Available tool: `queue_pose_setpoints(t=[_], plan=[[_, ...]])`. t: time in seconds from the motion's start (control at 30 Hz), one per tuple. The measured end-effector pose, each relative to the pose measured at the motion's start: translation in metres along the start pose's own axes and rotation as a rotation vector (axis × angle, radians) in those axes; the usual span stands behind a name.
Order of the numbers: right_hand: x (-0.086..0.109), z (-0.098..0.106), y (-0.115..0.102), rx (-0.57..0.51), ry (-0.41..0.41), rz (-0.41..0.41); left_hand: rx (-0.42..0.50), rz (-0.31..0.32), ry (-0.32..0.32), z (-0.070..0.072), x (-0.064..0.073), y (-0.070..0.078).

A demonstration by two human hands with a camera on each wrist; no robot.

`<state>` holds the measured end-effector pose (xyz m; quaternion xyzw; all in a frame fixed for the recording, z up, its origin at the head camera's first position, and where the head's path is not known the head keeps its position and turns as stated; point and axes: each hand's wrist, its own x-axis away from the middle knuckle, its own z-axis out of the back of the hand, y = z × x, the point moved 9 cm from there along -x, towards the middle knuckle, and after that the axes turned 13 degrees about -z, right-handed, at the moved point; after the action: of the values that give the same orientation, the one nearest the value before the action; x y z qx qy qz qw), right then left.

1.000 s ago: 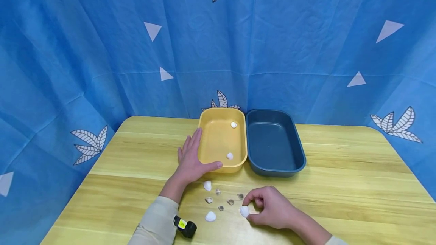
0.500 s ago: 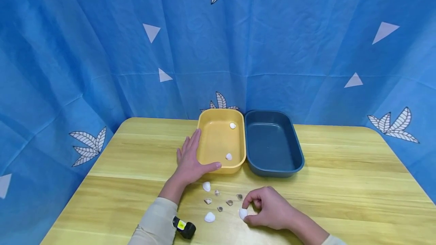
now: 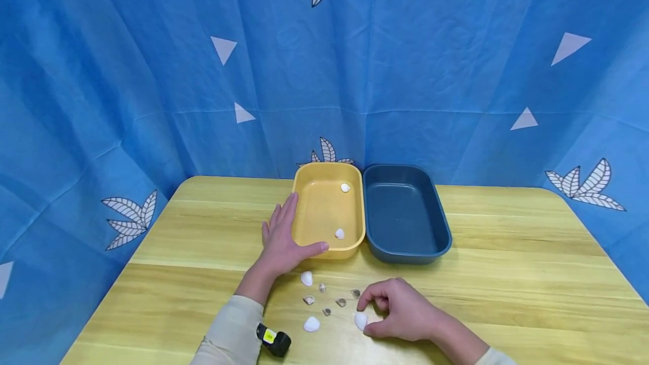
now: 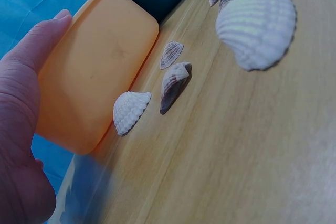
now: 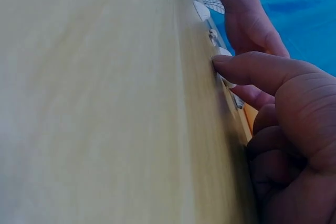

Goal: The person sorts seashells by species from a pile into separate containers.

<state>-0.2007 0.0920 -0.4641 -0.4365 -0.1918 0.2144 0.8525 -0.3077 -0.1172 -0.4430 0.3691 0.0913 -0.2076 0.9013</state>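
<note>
Left hand spread against yellow rectangular plastic tray, thumb on its near rim. Right hand, in front of that tray and rightward, pinches a white ribbed fan-shaped seashell at the wooden table. Dark-blue rectangular plastic bin just right of the tray.

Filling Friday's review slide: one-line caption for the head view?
Left hand against the yellow tray, right hand curled round a white shell on the wooden table.
</note>
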Motion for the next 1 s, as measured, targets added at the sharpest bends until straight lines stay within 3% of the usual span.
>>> queue_pose_setpoints(t=[0.83, 1.0], plan=[[0.003, 0.005, -0.003, -0.106, -0.028, -0.039, 0.006, -0.001, 0.007, 0.001, 0.001, 0.0], [0.004, 0.014, -0.015, -0.089, -0.005, 0.014, -0.004, -0.002, 0.0, 0.001, 0.001, 0.0]])
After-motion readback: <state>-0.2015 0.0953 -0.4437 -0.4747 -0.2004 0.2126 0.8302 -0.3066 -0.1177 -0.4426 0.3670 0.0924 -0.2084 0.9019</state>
